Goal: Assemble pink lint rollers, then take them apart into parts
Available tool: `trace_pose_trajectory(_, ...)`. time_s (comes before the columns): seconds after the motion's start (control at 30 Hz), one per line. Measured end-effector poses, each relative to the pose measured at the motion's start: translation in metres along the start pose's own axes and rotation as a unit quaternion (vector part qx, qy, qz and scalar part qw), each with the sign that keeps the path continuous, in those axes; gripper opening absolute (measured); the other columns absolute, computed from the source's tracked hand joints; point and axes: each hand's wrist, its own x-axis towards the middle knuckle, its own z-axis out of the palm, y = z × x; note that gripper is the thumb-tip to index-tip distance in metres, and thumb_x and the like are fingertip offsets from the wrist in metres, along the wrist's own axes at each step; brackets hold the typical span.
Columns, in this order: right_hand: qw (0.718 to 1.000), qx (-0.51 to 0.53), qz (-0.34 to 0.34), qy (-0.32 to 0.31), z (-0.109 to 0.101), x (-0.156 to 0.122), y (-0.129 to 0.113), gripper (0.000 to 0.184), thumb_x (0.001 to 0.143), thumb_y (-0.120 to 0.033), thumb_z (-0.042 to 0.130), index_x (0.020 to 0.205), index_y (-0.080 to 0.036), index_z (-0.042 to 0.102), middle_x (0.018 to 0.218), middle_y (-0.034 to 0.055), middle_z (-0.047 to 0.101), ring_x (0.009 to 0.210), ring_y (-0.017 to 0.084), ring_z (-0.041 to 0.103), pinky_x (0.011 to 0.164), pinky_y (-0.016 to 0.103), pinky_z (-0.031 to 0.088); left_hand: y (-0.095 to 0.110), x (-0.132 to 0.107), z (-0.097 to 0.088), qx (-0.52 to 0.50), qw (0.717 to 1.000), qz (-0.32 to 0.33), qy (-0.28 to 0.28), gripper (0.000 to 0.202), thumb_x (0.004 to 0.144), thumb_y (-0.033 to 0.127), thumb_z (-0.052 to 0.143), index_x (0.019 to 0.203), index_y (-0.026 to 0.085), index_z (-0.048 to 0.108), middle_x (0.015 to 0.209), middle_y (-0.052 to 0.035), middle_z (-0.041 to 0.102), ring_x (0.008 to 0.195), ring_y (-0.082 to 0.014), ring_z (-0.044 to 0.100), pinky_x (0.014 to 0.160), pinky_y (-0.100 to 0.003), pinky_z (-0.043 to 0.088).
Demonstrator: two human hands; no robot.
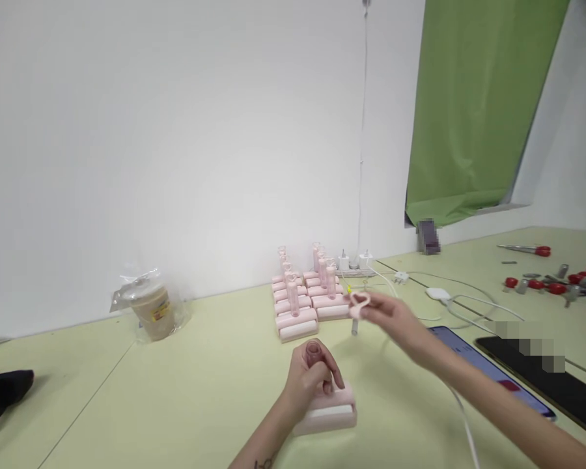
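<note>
The pale green table [215, 384] supported all items; a lit phone [488, 368] lay to the right, below the right forearm; a grouped set of pink units [295, 324] stood near the wall, with clear tubes upright on several; a bagged cup [151, 316] stood at left.

One pink base [329, 422] lay at front centre, beneath the left hand [311, 379]; this hand was curled, its fingers wrapped around a clear pink tube [313, 352], mouth upward; the tube's foot was hidden, so its seating could not be told. The right hand [390, 320] was nearly closed, thumb and fingers pinching a heart-shaped piece [356, 313]; its grey tip [355, 327] hung downward, apart from the tube.

Hazards, as judged: a slackened left grip could let the tube lean; the narrow pinch could let the heart-shaped piece slip; a low right forearm could drag the white cable [463, 417] or shift the phone.

Markings: the cup's yellow label [162, 311] was too small to read; phone screen characters were illegible; no brand could be identified.
</note>
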Motion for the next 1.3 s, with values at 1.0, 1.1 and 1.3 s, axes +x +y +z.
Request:
trace_pose_trajectory(1.0, 0.973, 0.081, -0.212, 0.033, 0.099, -0.017, 0.009, 0.018, 0.081, -0.029, 0.049, 0.075, -0.017, 0.062, 0.071, 0.0042, 0.060, 0.064, 0.017, 0.059, 0.055, 0.025, 0.047, 0.007, 0.001, 0.003, -0.055, 0.998, -0.031, -0.001, 0.056, 0.054, 0.075, 0.045, 0.052, 0.019, 0.037, 0.035, 0.0093, 0.028, 0.029, -0.0043, 0.025, 0.031, -0.018, 0.021)
trace_pose_trajectory(1.1, 0.965, 0.079, -0.246, 0.045, 0.099, -0.017, 0.010, 0.020, 0.082, -0.028, 0.046, 0.078, -0.017, 0.063, 0.072, 0.0053, 0.062, 0.066, 0.018, 0.059, 0.056, 0.026, 0.048, 0.001, 0.001, 0.015, -0.058, 0.993, -0.002, 0.107, 0.049, 0.063, 0.065, 0.050, 0.053, 0.021, 0.032, 0.035, 0.0119, 0.018, 0.029, -0.0027, 0.014, 0.030, -0.017, 0.011)
trace_pose_trajectory(1.3, 0.953, 0.087, -0.286, 0.047, 0.103, -0.024, 0.011, 0.019, 0.082, -0.023, 0.046, 0.088, -0.019, 0.063, 0.082, 0.0072, 0.064, 0.080, 0.021, 0.059, 0.067, 0.031, 0.049, -0.009, 0.001, 0.018, -0.038, 0.986, 0.064, 0.147, 0.042, 0.060, 0.056, 0.059, 0.058, 0.018, 0.041, 0.041, 0.0098, 0.027, 0.035, -0.0030, 0.021, 0.034, -0.018, 0.017)
